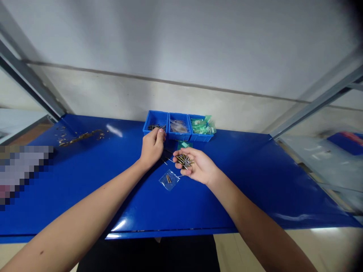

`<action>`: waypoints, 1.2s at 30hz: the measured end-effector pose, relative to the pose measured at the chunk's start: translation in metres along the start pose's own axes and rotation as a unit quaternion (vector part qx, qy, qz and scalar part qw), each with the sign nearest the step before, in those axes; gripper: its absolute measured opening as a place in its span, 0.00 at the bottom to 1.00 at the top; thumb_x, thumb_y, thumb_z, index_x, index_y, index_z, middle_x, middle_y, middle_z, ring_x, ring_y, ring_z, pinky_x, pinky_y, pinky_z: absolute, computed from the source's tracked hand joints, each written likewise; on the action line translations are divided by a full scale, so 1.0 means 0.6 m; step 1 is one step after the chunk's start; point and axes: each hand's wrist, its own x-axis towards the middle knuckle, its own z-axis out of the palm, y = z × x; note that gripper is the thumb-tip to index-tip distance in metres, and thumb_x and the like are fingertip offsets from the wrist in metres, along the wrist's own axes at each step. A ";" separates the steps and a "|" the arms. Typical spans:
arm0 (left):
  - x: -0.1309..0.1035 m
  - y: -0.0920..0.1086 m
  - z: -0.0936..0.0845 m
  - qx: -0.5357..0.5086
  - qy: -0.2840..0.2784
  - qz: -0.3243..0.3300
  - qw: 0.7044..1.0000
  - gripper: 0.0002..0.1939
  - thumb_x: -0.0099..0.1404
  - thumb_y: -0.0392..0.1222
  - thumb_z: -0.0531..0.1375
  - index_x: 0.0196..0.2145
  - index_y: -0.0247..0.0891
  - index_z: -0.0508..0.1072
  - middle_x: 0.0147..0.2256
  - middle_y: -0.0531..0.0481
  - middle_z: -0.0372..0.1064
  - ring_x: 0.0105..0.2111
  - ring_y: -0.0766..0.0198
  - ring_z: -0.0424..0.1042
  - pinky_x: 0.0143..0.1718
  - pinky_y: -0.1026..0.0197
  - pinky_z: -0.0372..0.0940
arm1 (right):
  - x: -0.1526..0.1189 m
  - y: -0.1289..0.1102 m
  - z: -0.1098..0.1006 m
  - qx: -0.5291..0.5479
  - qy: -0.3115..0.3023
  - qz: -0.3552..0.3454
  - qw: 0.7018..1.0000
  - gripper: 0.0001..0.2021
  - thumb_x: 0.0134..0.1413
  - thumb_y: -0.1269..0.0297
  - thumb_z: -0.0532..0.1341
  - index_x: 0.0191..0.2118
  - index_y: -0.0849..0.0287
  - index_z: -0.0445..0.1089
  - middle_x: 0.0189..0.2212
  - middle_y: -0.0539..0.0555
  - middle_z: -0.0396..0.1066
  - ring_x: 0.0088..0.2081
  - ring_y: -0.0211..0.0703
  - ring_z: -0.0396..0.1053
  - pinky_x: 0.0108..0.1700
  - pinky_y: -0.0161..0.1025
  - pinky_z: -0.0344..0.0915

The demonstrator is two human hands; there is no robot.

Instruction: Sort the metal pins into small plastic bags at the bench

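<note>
Open blue tabletop (85, 181) around my hands

Three bins (178, 127) block the back edge; a small bag (169, 180) lies beneath my wrists; loose scraps (79, 136) litter the back-left corner.

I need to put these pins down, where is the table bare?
Bare blue table right of the right hand, and near the front edge. Crowded around the small bag, the three bins and the left hand.

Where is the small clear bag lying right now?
Head view: the small clear bag lies flat on the blue table, centre, just below the right hand.
</note>
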 end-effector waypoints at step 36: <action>-0.004 -0.006 -0.005 0.065 -0.062 0.035 0.995 0.20 0.72 0.45 0.51 0.21 0.38 0.63 0.20 0.53 0.63 0.21 0.67 0.59 0.26 0.60 0.49 | 0.096 -0.080 0.083 -0.312 0.056 -0.209 0.925 0.21 0.60 0.56 0.62 0.19 0.56 0.59 0.08 0.43 0.50 0.10 0.33 0.56 0.12 0.30 0.39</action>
